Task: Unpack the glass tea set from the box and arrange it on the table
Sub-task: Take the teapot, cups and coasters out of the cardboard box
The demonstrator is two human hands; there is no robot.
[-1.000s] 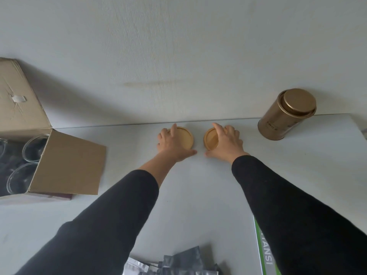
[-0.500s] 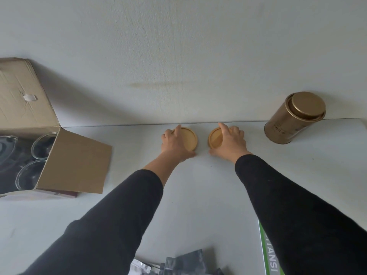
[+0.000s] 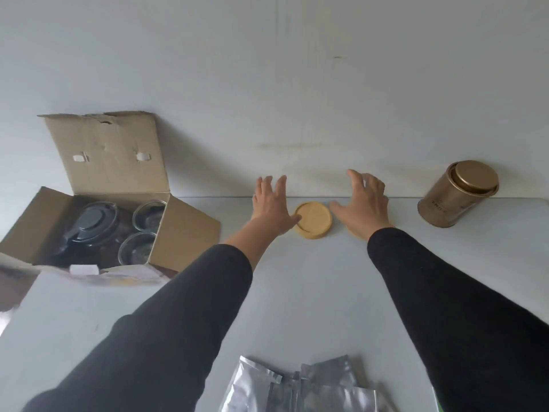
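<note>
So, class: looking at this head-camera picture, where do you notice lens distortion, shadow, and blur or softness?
Head view: the wide-angle lens tilts the gold tin outward; the open cardboard box throws a soft shadow on the wall to its right under diffuse light; the near sleeves and the picture's lower left corner look smeared; the glass cups inside the box read dark and indistinct.

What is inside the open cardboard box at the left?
Inside the cardboard box are a glass teapot with a dark lid and two glass cups. Anything beneath them is covered.
</note>
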